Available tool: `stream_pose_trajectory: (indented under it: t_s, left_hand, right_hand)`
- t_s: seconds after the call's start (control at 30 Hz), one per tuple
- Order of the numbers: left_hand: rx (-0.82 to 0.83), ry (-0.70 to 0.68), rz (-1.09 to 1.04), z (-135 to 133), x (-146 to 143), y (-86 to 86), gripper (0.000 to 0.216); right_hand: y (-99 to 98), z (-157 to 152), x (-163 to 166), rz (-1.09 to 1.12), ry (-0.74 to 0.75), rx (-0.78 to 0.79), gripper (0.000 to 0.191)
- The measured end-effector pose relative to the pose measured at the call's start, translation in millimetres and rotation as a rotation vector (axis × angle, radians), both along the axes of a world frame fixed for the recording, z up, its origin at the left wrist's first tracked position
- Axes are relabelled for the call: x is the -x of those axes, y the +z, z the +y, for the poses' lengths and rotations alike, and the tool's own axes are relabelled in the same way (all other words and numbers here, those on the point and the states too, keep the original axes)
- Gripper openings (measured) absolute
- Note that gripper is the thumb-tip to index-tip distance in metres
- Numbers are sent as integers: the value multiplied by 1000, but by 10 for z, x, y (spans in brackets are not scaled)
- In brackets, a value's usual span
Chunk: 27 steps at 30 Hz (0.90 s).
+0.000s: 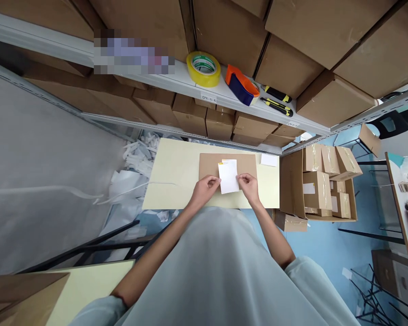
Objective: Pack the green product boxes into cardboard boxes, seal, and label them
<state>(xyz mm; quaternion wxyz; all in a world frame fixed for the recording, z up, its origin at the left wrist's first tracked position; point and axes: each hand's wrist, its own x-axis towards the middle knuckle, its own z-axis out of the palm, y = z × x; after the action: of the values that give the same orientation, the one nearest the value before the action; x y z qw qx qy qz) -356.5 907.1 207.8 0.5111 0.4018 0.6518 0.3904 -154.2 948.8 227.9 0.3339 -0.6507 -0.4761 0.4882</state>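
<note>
A flat brown cardboard piece (209,165) lies on the cream table (172,174). Over it is a white paper label (228,179), slightly tilted, with a second slip showing orange marks at its upper edge. My left hand (205,188) pinches the label's left edge between thumb and fingers. At the opposite edge, my right hand (249,185) pinches it the same way. Whether the label touches the cardboard cannot be made out. A small stack of white labels (269,160) sits at the table's far right corner.
On the shelf (177,74) ahead are yellow tape (204,69), an orange and blue tape dispenser (241,85) and box cutters (277,100), with cardboard boxes behind. A large carton (292,181) of taped boxes stands right of the table. Paper scraps (138,158) lie left.
</note>
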Motion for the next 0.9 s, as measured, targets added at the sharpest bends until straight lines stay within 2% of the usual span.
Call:
stream_pose_trajectory:
  t_s: [0.17, 0.33, 0.9]
  left_hand:
    - [70, -132, 297, 255, -85, -151, 22]
    - [95, -188, 459, 472, -129, -264, 22]
    - [224, -245, 619, 666, -187, -363, 18]
  right_hand:
    - [-270, 184, -34, -226, 4, 81, 22]
    - [-403, 332, -7, -327, 19, 126, 20]
    - [-437, 514, 13, -477, 129, 230, 19]
